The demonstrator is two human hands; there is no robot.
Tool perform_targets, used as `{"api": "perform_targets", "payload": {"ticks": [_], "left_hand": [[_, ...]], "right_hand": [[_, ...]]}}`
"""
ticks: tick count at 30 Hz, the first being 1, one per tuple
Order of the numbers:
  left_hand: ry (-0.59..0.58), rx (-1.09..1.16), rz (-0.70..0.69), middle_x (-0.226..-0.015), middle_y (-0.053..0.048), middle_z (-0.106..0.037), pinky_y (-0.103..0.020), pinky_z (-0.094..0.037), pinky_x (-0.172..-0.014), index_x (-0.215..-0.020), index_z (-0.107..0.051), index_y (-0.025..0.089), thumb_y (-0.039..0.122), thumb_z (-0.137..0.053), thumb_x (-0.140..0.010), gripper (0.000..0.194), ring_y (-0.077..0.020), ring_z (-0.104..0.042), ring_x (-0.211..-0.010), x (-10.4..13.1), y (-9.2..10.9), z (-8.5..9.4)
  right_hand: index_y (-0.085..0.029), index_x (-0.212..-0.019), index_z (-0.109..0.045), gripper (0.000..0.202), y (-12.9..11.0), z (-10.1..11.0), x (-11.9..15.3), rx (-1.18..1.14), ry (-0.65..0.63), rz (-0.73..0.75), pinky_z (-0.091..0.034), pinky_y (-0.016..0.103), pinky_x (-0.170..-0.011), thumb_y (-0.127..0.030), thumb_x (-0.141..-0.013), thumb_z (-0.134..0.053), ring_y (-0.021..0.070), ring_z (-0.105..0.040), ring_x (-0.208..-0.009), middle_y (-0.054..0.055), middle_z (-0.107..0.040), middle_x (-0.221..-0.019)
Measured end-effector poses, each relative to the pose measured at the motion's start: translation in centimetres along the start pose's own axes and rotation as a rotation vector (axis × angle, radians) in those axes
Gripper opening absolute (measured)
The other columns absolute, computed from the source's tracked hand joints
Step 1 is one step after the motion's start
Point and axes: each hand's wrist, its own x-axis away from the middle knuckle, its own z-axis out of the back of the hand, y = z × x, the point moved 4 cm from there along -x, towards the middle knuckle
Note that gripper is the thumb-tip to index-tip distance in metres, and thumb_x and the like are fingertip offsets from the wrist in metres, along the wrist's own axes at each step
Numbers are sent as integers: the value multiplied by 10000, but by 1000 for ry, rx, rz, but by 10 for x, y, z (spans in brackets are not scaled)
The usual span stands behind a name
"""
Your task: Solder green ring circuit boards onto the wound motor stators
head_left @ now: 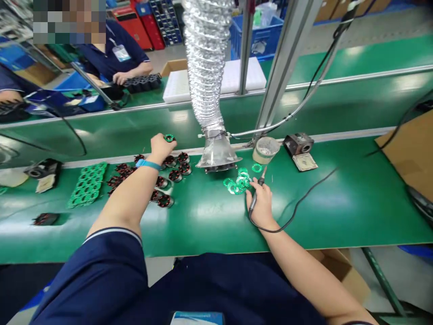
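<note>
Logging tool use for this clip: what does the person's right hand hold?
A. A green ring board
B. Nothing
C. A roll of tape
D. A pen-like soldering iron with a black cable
D: the right hand is closed around a slim soldering iron with its black cable trailing across the green bench, beside loose green ring boards.

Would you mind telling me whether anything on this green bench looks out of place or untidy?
Nothing looks damaged or spilled. The green rings lie in a loose, overlapping heap beside the right hand, which holds a soldering iron. The left hand holds one ring part above the scattered wound coils. One dark part lies alone at far left.
</note>
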Motion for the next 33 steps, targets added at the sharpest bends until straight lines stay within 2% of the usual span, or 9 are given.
{"api": "perform_targets", "payload": {"ticks": [5,10,13,18,21,23,26,29,33], "left_hand": [[-81,99,132,-645,33,-471,-318,-410,-861,-663,-327,237,288,-841,-806,537,-160,-501,-841,-40,8,-26],[-9,140,137,-732,43,-499,-305,-396,-913,-714,-326,219,226,-877,-780,555,-122,-496,-863,-33,-7,-15],[129,254,-27,-850,12,-589,-277,-429,-886,-804,-427,178,323,-761,-906,378,-119,-538,-881,12,-23,14],[237,319,-328,-835,-20,-612,-296,-447,-797,-879,-578,183,425,-474,-1044,310,-150,-567,-816,160,-81,52],[261,336,-332,-754,-21,-576,-305,-440,-713,-796,-550,195,431,-472,-1031,342,-160,-535,-729,239,-126,52],[202,318,-314,-718,-14,-562,-305,-454,-692,-760,-543,195,409,-516,-1014,333,-158,-528,-694,271,-149,42],[109,251,-360,-909,-63,-657,-357,-524,-796,-986,-635,177,425,-700,-914,267,-199,-602,-835,285,-164,25],[83,261,-389,-1198,-142,-659,-431,-544,-915,-1362,-539,165,417,-806,-836,641,-245,-630,-1005,272,-163,12],[56,362,-364,-1091,-98,-675,-403,-559,-878,-1357,-563,182,335,-771,-878,544,-218,-643,-933,253,-152,0]], "right_hand": [[-195,-1287,-604,346,4,-2,-3,-58,-58,-55,-506,568,-1021,-226,-944,-564,333,-564,-1247,189,-634,-1396],[-184,-1288,-612,368,7,-8,-9,-51,-127,-65,-493,577,-1012,-221,-926,-559,350,-549,-1225,189,-642,-1381],[-179,-1261,-638,368,12,-10,-10,-31,-122,-60,-493,549,-1013,-204,-907,-542,337,-568,-1180,179,-663,-1304],[-178,-1244,-663,377,21,-7,-10,58,-107,-43,-513,514,-945,-288,-888,-602,347,-592,-1101,155,-661,-1064],[-174,-1231,-671,398,22,0,-4,117,-53,-19,-525,487,-907,-350,-874,-679,359,-618,-1051,158,-688,-1007],[-189,-1229,-668,398,13,8,5,131,-6,67,-534,481,-904,-362,-873,-708,368,-629,-1050,162,-713,-1029],[-207,-1215,-653,335,-14,8,25,67,-84,333,-559,454,-883,-354,-916,-692,333,-652,-1026,148,-742,-1101],[-188,-1144,-657,250,-40,-2,40,-7,-218,547,-576,424,-847,-327,-938,-679,291,-672,-965,133,-760,-1082],[-185,-1110,-660,288,-59,-9,45,63,-275,583,-568,425,-827,-385,-914,-728,288,-666,-926,124,-754,-1007]]}}
